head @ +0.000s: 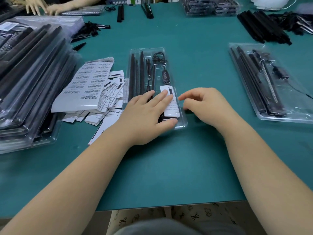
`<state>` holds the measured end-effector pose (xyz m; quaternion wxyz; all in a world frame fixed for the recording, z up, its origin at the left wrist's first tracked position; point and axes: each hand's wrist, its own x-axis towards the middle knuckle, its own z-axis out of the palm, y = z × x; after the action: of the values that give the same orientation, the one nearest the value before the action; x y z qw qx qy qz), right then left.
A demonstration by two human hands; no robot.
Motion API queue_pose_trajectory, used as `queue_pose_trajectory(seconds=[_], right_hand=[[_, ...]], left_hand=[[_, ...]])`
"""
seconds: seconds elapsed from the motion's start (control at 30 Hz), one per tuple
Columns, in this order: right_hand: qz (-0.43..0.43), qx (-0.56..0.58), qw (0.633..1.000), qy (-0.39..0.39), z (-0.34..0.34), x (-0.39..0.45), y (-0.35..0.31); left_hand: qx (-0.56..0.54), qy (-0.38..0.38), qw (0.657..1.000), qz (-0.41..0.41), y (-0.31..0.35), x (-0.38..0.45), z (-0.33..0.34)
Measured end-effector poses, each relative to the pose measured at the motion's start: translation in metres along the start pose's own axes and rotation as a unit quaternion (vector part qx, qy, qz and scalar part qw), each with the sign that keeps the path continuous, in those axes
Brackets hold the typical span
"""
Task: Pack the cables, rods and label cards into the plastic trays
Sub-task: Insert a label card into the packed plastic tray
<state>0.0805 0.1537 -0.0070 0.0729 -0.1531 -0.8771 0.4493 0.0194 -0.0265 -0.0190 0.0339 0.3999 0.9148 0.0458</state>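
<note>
A clear plastic tray (169, 53) lies in the middle of the green table. It holds black rods (135, 73), a coiled black cable (158, 56), a small remote (165, 75) and a white label card (172, 107). My left hand (149, 116) lies flat on the tray's near end, straight fingers pressing the card and rods, thumb at the tray's front edge. My right hand (208, 106) hovers just right of the tray with loosely curled fingers, holding nothing.
Filled trays are stacked at the left (30, 73). Barcode sticker sheets (88, 82) and loose label cards (111, 92) lie beside them. Another filled tray (277, 106) sits at the right, loose black rods (264, 28) behind it. Another person's hands (44, 6) work at the far left.
</note>
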Motion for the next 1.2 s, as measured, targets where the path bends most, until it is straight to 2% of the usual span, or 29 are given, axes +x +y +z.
queue_pose_trajectory(seconds=[0.1,0.23,0.3,0.4,0.53,0.67,0.8,1.0,1.2], right_hand=[[0.063,-0.031,0.997,-0.04,-0.003,-0.002,-0.006],[0.106,-0.067,0.983,-0.137,-0.005,-0.008,-0.01],[0.103,-0.033,0.977,-0.184,-0.003,-0.013,-0.014],[0.135,0.086,0.959,-0.232,0.0,-0.018,-0.02],[0.144,0.056,0.968,-0.198,0.009,-0.021,-0.025],[0.166,0.167,0.967,-0.098,0.02,-0.019,-0.028],[0.156,0.144,0.971,-0.109,0.023,-0.018,-0.03],[0.172,0.265,0.947,-0.064,0.02,-0.019,-0.03],[0.178,0.294,0.938,-0.032,0.02,-0.02,-0.03]], left_hand=[[0.023,0.002,1.0,-0.001,0.002,-0.001,0.002],[0.02,0.011,1.0,0.001,0.004,-0.002,0.003],[-0.003,0.039,0.999,0.001,0.006,-0.003,0.003],[-0.045,0.078,0.996,-0.002,0.008,-0.005,0.004],[-0.057,0.077,0.995,0.0,0.01,-0.005,0.002],[-0.104,0.107,0.988,-0.033,0.014,-0.001,0.002],[-0.085,0.098,0.991,-0.04,0.016,0.001,0.004],[-0.151,0.145,0.976,-0.054,0.025,0.003,0.002],[-0.142,0.143,0.979,-0.016,0.018,0.0,0.002]])
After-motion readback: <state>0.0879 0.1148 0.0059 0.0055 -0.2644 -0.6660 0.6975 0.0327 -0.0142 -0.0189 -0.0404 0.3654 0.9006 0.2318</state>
